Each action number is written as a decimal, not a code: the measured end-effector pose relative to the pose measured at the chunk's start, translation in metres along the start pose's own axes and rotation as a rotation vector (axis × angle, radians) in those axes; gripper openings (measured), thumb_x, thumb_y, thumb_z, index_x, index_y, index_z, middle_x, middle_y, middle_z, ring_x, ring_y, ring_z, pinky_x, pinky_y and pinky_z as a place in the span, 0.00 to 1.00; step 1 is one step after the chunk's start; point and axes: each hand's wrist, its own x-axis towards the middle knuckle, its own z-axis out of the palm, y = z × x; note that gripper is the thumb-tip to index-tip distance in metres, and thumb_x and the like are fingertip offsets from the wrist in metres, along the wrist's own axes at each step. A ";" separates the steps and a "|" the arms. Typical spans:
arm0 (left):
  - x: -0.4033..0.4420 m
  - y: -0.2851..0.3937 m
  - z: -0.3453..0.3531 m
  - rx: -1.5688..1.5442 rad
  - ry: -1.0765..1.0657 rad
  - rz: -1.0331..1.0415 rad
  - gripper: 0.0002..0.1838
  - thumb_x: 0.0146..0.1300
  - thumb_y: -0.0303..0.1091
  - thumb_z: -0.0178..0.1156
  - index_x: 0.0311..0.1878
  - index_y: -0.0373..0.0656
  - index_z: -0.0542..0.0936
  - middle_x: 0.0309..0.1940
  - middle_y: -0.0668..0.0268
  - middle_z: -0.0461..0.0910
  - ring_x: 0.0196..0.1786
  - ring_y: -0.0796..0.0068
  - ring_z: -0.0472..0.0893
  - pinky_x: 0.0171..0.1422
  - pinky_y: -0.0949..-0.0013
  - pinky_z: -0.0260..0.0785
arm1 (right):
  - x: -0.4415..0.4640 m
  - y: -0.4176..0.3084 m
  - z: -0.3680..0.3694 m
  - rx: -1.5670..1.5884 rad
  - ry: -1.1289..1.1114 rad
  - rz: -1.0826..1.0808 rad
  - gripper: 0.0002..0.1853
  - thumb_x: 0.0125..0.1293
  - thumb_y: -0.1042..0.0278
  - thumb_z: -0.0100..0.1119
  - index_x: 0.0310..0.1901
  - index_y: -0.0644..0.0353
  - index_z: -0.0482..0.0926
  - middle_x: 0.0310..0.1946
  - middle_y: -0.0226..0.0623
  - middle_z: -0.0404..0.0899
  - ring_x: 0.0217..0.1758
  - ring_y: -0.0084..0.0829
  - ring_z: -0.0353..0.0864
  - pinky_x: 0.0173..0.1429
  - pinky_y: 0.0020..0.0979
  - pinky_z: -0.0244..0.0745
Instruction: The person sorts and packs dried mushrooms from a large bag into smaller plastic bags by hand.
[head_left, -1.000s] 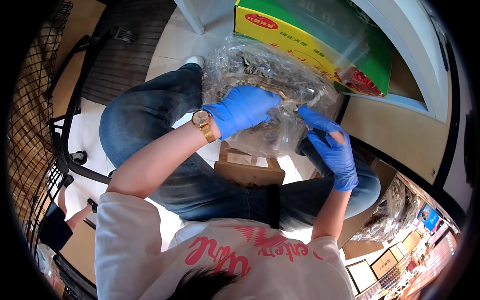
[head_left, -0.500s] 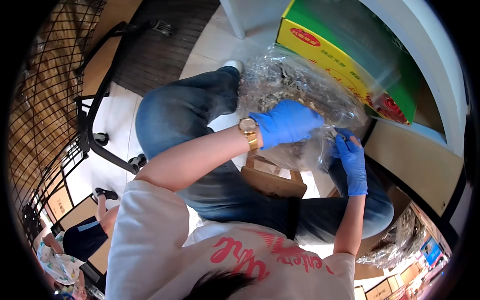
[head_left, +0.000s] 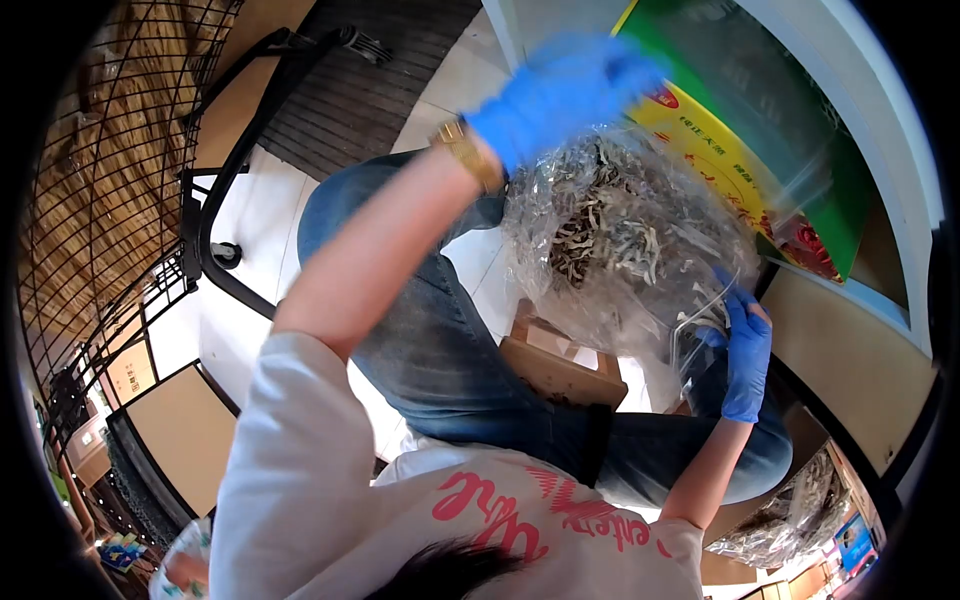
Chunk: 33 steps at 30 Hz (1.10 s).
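A big clear plastic bag (head_left: 640,235) filled with dried, curled grey-brown strips lies in front of me, above a small wooden stool (head_left: 560,370). My right hand (head_left: 745,345), in a blue glove, pinches the clear plastic at the bag's near right side; folded plastic shows beside its fingers. My left hand (head_left: 575,95), also gloved in blue with a gold watch (head_left: 465,155) at the wrist, is raised over the bag's far edge. Motion smears its fingers, so I cannot make out whether anything is in them. Behind it stands a green and yellow box (head_left: 745,150).
A black wire cart (head_left: 190,230) with straw-coloured bundles stands on the left. A dark ribbed mat (head_left: 350,80) lies beyond it. At the lower right is another clear bag of dried goods (head_left: 790,510). Part of another person (head_left: 185,565) shows at the lower left.
My left hand has lifted from the bag and swung up and away, towards the box. The bag's contents show more. My right hand stays at the plastic, and the view has shifted slightly.
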 end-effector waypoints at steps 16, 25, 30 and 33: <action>-0.021 -0.296 0.066 0.904 -0.903 -0.176 0.22 0.47 0.31 0.55 0.49 0.44 0.78 0.45 0.54 0.78 0.49 0.55 0.78 0.48 0.55 0.71 | 0.008 0.011 -0.019 -0.551 0.193 -0.163 0.12 0.64 0.75 0.52 0.48 0.68 0.78 0.35 0.33 0.81 0.36 0.19 0.73 0.43 0.23 0.68; -0.025 -0.291 0.083 0.798 -0.646 -0.251 0.17 0.46 0.34 0.61 0.40 0.35 0.77 0.40 0.47 0.77 0.41 0.50 0.78 0.44 0.57 0.72 | 0.020 0.004 0.001 -0.471 0.118 -0.201 0.10 0.63 0.77 0.52 0.45 0.69 0.78 0.32 0.32 0.79 0.32 0.18 0.70 0.38 0.22 0.66; -0.032 -0.314 0.101 0.897 -0.597 -0.297 0.17 0.47 0.34 0.62 0.40 0.35 0.79 0.40 0.49 0.78 0.44 0.53 0.78 0.48 0.59 0.71 | 0.024 0.011 0.003 -0.393 0.151 -0.306 0.09 0.63 0.78 0.52 0.43 0.70 0.78 0.30 0.31 0.78 0.32 0.18 0.69 0.38 0.21 0.66; -0.036 -0.320 0.105 0.880 -0.531 -0.316 0.16 0.48 0.34 0.62 0.39 0.35 0.80 0.39 0.50 0.79 0.45 0.56 0.78 0.50 0.60 0.70 | 0.020 0.010 -0.003 -0.418 0.138 -0.176 0.09 0.63 0.79 0.52 0.43 0.70 0.78 0.35 0.33 0.80 0.36 0.20 0.73 0.43 0.22 0.67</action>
